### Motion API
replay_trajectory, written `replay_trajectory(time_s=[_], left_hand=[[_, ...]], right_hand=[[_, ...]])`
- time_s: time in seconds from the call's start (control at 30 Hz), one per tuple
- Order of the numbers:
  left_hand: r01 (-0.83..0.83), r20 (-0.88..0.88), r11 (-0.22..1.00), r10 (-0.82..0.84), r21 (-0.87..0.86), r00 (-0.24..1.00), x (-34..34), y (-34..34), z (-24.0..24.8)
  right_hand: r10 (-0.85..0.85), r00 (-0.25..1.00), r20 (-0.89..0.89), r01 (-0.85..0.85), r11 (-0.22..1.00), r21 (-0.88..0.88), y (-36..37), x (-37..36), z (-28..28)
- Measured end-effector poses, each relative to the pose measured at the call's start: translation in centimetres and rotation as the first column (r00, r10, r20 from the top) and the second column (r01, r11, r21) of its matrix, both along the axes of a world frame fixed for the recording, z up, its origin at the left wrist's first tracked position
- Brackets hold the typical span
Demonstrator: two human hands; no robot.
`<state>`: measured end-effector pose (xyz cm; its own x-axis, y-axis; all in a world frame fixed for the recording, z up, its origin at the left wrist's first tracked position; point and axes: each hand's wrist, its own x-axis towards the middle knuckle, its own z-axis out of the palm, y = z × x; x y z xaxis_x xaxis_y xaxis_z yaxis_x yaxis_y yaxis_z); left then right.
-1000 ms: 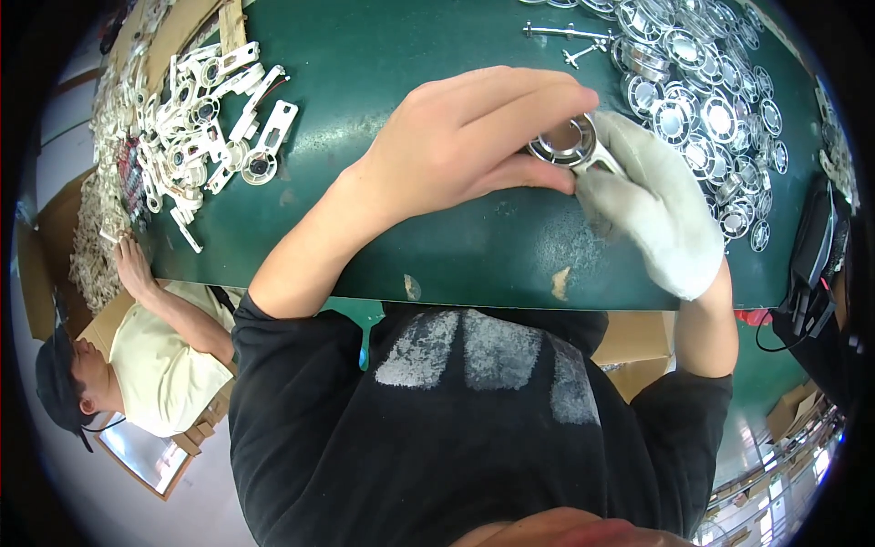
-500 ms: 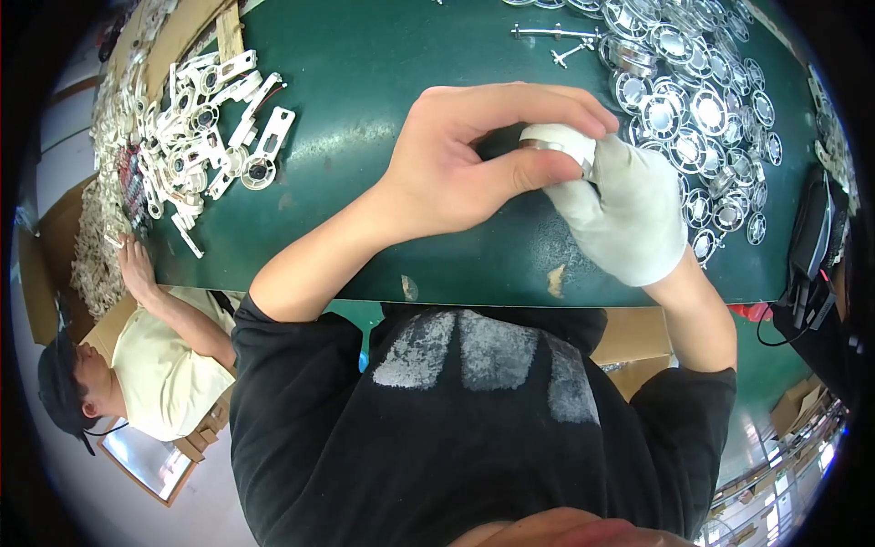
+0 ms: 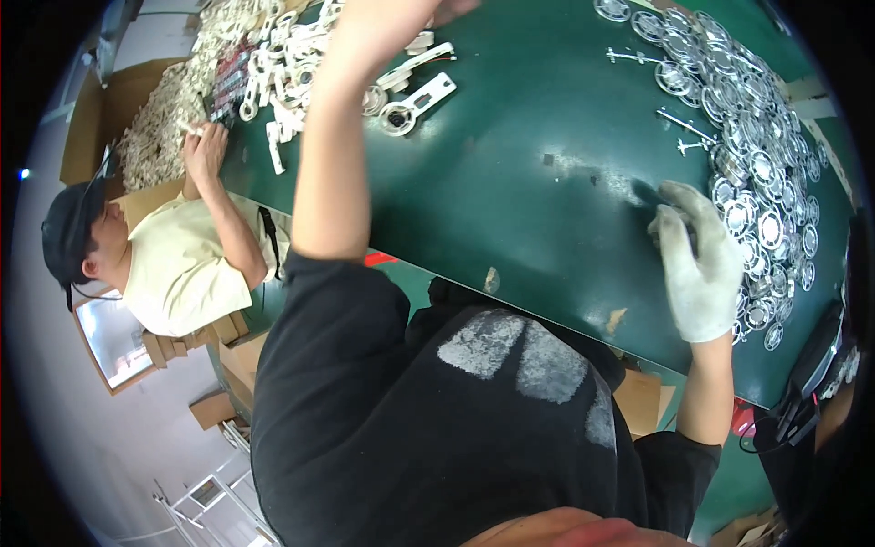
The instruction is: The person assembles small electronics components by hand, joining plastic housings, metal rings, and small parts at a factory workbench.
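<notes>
My left hand (image 3: 410, 16) reaches to the far edge of the view, where its fingers are cut off, so what it holds, if anything, is hidden. Below its wrist lie white plastic parts with round black-centred ends; the closest is a flat white part with a ring end (image 3: 398, 118). My right hand (image 3: 704, 269), in a pale glove, hovers over the green table (image 3: 529, 210) at the right. Its fingers are loosely bent with a gap to the thumb, and nothing shows between them. Beside it spreads a heap of shiny chrome rings (image 3: 766, 228) with spokes.
Small chrome rods (image 3: 684, 128) lie left of the ring heap. At the left, a person (image 3: 182, 264) in a cap handles white parts beside a large pile (image 3: 159, 137) and a cardboard box (image 3: 87, 137). A black bag (image 3: 811, 356) sits at the right table edge.
My hands have come apart from the round white piece with a metal band they held together. The left swung far and left; the right moved right. The view has shifted too.
</notes>
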<state>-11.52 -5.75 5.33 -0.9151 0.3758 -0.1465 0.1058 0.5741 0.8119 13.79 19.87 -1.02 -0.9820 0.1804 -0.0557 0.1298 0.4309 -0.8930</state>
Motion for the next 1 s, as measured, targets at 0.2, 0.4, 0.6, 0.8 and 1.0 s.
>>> replay_trajectory(time_s=[0.2,0.4,0.6,0.8,1.0], left_hand=[[-0.200,-0.313,0.542,-0.125,-0.816,0.941,9.2,-7.3,-3.5],[-0.060,-0.229,0.872,-0.062,-0.487,0.971,12.1,-4.1,-4.9],[0.642,-0.002,0.766,-0.642,0.018,0.766,11.9,4.0,-3.7],[0.414,-0.620,0.899,-0.406,-0.140,0.672,0.6,9.3,-7.6],[0.409,-0.542,0.835,-0.550,-0.368,0.636,-2.4,11.1,-7.8]], right_hand=[[0.116,0.980,-0.163,-0.076,0.969,0.233,-0.5,0.0,-1.1],[0.229,0.925,-0.303,-0.116,0.930,0.347,-0.9,-0.3,-0.7],[0.250,0.918,-0.309,-0.013,0.796,0.605,-1.5,-0.6,-1.3],[0.118,0.949,-0.291,0.060,0.842,0.537,-0.3,-0.3,-1.9],[0.102,0.977,-0.186,0.025,0.816,0.578,-0.5,-0.2,-3.0]])
